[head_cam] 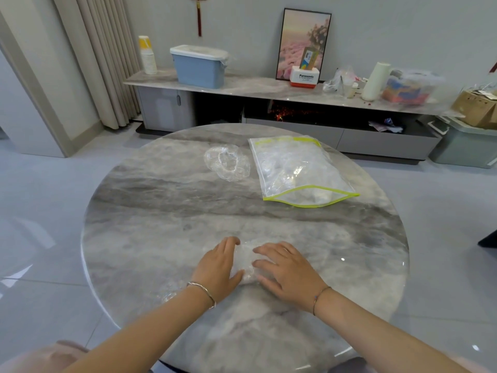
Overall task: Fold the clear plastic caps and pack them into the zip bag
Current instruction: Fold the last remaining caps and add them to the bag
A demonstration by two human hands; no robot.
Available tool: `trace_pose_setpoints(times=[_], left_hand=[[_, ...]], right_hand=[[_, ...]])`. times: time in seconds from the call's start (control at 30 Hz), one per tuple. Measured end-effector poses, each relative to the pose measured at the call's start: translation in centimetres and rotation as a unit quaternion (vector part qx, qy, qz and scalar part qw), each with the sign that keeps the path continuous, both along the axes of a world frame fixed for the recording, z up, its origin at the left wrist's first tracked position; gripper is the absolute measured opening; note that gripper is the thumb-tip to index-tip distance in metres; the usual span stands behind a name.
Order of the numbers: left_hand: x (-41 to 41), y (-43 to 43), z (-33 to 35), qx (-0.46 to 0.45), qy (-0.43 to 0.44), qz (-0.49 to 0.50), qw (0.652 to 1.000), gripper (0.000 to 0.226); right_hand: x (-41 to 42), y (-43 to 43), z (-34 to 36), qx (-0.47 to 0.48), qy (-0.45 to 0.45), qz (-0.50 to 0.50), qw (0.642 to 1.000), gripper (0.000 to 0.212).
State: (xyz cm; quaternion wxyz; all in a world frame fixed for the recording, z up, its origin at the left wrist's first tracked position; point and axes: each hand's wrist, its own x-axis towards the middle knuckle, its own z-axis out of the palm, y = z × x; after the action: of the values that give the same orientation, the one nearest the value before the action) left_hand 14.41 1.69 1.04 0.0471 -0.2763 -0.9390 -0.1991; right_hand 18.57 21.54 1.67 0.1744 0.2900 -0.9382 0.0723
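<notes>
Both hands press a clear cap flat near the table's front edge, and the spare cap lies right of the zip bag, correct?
Not quite. The head view shows the spare cap lying to the left of the zip bag, not the right. The rest holds: the left hand and right hand press a clear cap flat near the front edge of the table.

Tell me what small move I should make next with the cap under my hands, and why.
Probably fold the clear plastic cap over on itself: left hand and right hand lie flat on it, and it spreads past the left wrist, likely too loose yet for the zip bag farther up the table.
</notes>
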Motion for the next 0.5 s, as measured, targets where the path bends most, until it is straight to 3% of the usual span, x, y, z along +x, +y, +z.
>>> trace_pose_setpoints(times=[0.13,0.2,0.27,0.4,0.5], left_hand=[[-0.2,-0.2,-0.7,-0.038,0.156,-0.094,0.983,0.064],[-0.4,-0.2,-0.5,-0.049,0.164,-0.131,0.976,0.063],[-0.7,-0.1,-0.7,-0.084,0.152,-0.156,0.972,0.067],[-0.9,-0.2,-1.8,-0.146,0.093,-0.175,0.969,0.056],[-0.6,-0.4,-1.8,-0.142,-0.007,-0.133,0.981,0.064]], right_hand=[[0.4,-0.1,-1.1,0.066,-0.112,-0.118,0.985,0.057],[0.2,0.2,-1.1,0.041,-0.163,-0.141,0.976,0.090],[0.0,0.7,-1.1,0.019,-0.237,-0.179,0.955,0.105],[0.1,0.9,-0.7,-0.002,-0.250,-0.202,0.947,0.069],[0.5,0.4,0.1,-0.065,-0.191,-0.162,0.966,0.070]])
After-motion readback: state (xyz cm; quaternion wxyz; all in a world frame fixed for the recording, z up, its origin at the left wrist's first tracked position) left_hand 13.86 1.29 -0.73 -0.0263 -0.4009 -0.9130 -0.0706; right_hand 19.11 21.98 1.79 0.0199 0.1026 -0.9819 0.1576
